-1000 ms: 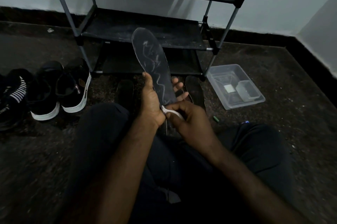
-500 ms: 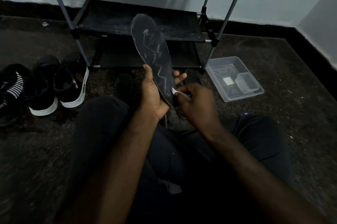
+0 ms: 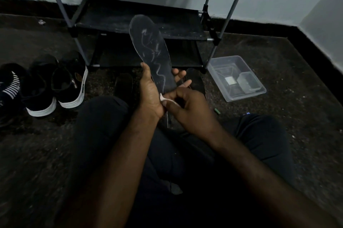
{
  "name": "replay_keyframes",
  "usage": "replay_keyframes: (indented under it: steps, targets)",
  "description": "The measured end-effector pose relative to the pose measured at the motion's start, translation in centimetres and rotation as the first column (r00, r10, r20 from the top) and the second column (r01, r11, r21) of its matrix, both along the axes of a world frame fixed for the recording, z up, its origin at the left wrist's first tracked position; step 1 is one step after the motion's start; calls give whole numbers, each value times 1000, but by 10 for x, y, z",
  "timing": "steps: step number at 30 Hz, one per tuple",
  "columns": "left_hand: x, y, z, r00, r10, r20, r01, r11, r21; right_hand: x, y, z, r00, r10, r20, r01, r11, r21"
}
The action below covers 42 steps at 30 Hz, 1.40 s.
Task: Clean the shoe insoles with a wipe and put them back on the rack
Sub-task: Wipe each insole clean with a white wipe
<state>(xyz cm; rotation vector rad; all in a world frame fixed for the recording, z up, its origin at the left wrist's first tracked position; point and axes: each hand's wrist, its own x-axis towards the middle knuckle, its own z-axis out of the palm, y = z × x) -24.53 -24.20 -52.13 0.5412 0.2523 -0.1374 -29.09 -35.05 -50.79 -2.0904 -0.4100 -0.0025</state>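
A dark insole (image 3: 151, 49) with pale wavy marks stands upright in front of the black shoe rack (image 3: 141, 21). My left hand (image 3: 151, 91) grips its heel end, thumb on the left edge and fingers behind. My right hand (image 3: 187, 109) pinches a small white wipe (image 3: 166, 99) at the insole's bottom edge, right against my left palm. Two more dark insoles lie on the floor: one (image 3: 123, 84) left of my hands, another (image 3: 194, 79) partly hidden behind them.
Several black shoes (image 3: 55, 83) with white soles stand on the floor at the left. A clear plastic tub (image 3: 236, 77) sits to the right of the rack. My dark-trousered legs fill the foreground. A wall corner closes the right side.
My right hand slid the wipe from the insole's right side down to its heel end beside my left palm. The view shifted slightly.
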Motion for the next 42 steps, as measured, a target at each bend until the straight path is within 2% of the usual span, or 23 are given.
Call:
replay_keyframes:
  steps: [3, 5, 9, 10, 14, 15, 19, 21, 22, 24, 26, 29, 31, 34, 36, 37, 40, 42]
  targets:
    - [-2, 0, 2, 999, -14, 32, 14, 1000, 9, 17, -12, -1, 977, -195, 90, 201, 978, -54]
    - [-2, -1, 2, 999, -18, 30, 18, 1000, 26, 19, -13, -1, 959, -249, 134, 265, 958, -114]
    - [-1, 0, 2, 1000, -7, 1, 7, 1000, -4, -1, 1, -3, 1000, -9, 8, 9, 999, -45]
    - [-1, 0, 2, 1000, -7, 5, 7, 1000, -9, 0, 0, -4, 1000, 3, 6, -2, 1000, -26]
    - [-1, -1, 0, 999, -23, 35, 23, 1000, 17, 18, -12, -9, 959, -246, 139, 258, 963, -75]
    - [-1, -1, -2, 999, -25, 33, 24, 999, 29, 19, -12, -9, 956, -259, 141, 272, 958, -87]
    - [2, 1, -4, 1000, -3, 7, 3, 1000, 0, 2, 6, -6, 1000, -19, 10, 19, 999, 30]
    - [2, 2, -3, 1000, -13, 17, 14, 1000, -23, 4, 3, -5, 1000, -1, 13, 0, 998, 56]
    - [1, 1, -3, 999, -19, 30, 19, 1000, -21, 10, -1, -5, 998, -54, 38, 53, 998, 28]
    - [0, 0, -2, 998, -29, 54, 29, 1000, 4, 22, -10, -7, 970, -189, 155, 210, 968, -136]
    - [-1, -2, -2, 998, -43, 53, 42, 999, 19, 26, -12, -7, 950, -226, 214, 272, 938, -214]
    - [-1, -3, -3, 999, -33, 30, 32, 999, 24, 14, 1, -2, 999, -36, 30, 38, 997, -73]
    - [-2, -1, -2, 999, -23, 36, 23, 1000, 10, 9, 2, -2, 1000, 17, 13, -16, 999, -33]
    - [-2, -1, 0, 998, -15, 66, 16, 1000, -10, 22, -8, -5, 969, -174, 176, 204, 964, -168]
    - [-2, -3, 0, 998, -13, 59, 13, 1000, 1, 25, -11, -5, 944, -244, 222, 295, 925, -238]
    - [-2, -4, 0, 998, -14, 54, 14, 1000, 11, 23, -9, -4, 959, -216, 185, 256, 940, -227]
    - [-4, -4, 1, 998, -16, 56, 16, 1000, 14, 10, 4, -4, 1000, -11, -13, 11, 999, -45]
    - [-5, -2, 3, 998, -13, 69, 14, 1000, -9, 11, 1, -4, 999, -10, 31, 11, 999, -32]
